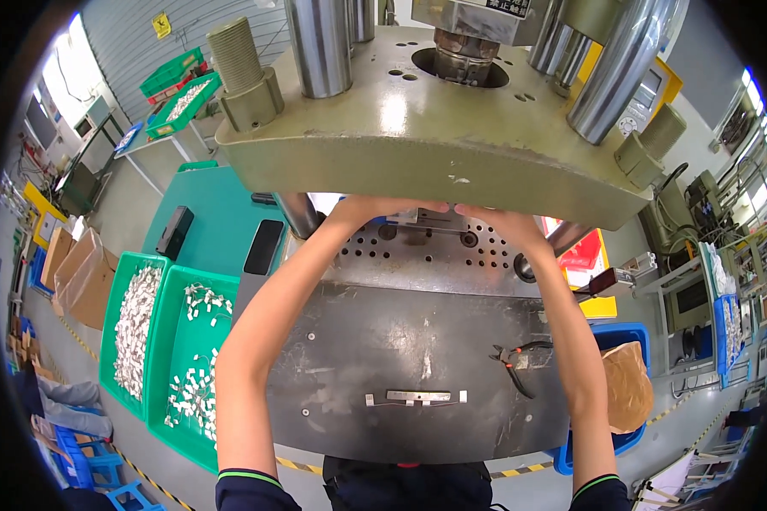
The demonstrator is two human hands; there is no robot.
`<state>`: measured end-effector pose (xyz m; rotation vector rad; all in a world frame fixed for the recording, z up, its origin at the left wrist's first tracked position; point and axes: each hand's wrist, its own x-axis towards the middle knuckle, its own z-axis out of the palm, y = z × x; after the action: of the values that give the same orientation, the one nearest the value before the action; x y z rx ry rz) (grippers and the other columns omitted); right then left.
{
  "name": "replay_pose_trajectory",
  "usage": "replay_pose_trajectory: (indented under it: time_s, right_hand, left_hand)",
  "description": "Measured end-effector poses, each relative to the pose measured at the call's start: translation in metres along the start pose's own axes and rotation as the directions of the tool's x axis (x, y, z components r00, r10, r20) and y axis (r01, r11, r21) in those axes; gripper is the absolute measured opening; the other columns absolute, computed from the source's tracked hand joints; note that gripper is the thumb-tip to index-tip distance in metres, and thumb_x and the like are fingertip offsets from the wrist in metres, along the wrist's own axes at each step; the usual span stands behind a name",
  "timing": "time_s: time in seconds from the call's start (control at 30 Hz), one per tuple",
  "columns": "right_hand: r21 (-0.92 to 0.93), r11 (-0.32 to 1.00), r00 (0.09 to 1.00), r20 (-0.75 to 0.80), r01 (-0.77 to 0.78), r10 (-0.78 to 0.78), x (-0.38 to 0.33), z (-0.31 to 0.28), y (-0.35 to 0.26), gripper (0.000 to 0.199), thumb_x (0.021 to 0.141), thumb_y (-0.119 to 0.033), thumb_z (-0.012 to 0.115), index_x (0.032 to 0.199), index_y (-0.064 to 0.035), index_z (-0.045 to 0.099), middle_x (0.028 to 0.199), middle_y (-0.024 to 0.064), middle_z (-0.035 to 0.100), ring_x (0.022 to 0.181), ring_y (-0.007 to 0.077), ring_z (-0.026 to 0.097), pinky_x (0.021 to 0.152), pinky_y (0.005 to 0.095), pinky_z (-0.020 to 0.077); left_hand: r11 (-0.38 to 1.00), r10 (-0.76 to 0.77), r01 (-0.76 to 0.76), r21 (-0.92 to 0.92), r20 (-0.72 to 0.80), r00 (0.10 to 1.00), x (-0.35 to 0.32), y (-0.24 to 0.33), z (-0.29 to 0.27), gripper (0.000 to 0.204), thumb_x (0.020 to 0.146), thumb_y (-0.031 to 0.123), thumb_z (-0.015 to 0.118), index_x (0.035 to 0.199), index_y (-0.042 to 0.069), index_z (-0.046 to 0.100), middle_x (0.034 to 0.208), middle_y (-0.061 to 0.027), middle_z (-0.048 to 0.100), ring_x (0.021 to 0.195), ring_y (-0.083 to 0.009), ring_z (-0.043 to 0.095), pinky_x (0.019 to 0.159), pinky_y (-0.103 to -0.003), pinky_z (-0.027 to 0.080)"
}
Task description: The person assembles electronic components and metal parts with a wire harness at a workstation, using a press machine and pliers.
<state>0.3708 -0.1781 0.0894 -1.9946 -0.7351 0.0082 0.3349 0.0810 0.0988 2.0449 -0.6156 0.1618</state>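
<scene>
Both my arms reach forward under the thick olive plate [435, 166] of a press. My left hand [392, 207] and my right hand [498, 220] come close together at a metal fixture [430, 218] on the drilled steel bed [426, 268]. The plate's lower edge hides most of their fingers, so any grip there is out of sight. On the dark bench top [358, 341], between my forearms, lies a thin metal bar [418, 395] with a wire and small white end pieces alongside. Orange-and-black handled cutting pliers [513, 368] rest near my right forearm.
Left of the bench, green trays hold small white parts [138, 332] and wired white pieces [198, 392]. A phone [264, 247] and a black box [175, 232] lie on the green surface. A blue bin [626, 332] with a brown paper bag [629, 387] stands right. Steel columns [320, 51] flank the press.
</scene>
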Motion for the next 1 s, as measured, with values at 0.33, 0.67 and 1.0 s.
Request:
replay_pose_trajectory:
  time_s: [0.33,0.67,1.0]
  right_hand:
    - [-0.215,0.977,0.987,-0.161,-0.013,-0.022,-0.011,0.023,-0.019,0.042,0.087,-0.030,0.085,0.118,-0.0059,0.073,0.117,0.0134,0.075,0.110,0.0319,0.068,0.101,0.0426,0.0500]
    - [-0.365,0.927,0.980,-0.133,0.089,-0.146,0.012,0.037,0.022,0.027,0.093,-0.027,0.078,0.111,-0.0065,0.076,0.111,0.0107,0.076,0.104,0.0270,0.071,0.095,0.0424,0.0526]
    - [-0.403,0.895,0.928,-0.226,0.188,-0.297,0.057,0.036,0.041,0.026,0.099,-0.026,0.067,0.089,-0.0027,0.071,0.076,0.0057,0.071,0.075,0.0192,0.066,0.078,0.0400,0.0529]
  left_hand:
    - [0.986,-0.140,0.148,-0.081,0.098,0.985,-0.121,0.013,0.043,0.020,0.090,0.015,0.075,0.107,0.006,0.070,0.060,0.0014,0.056,0.053,-0.0058,0.048,0.054,-0.027,0.041]
    - [0.975,-0.220,0.216,0.047,0.119,0.968,-0.139,0.003,0.070,0.015,0.083,0.019,0.073,0.096,0.011,0.076,0.058,-0.0016,0.062,0.054,-0.0192,0.063,0.058,-0.035,0.050]
    - [0.980,-0.196,0.190,0.066,0.088,0.977,-0.134,0.004,0.070,0.012,0.081,0.018,0.073,0.091,0.012,0.075,0.056,-0.0015,0.061,0.053,-0.0210,0.062,0.058,-0.035,0.050]
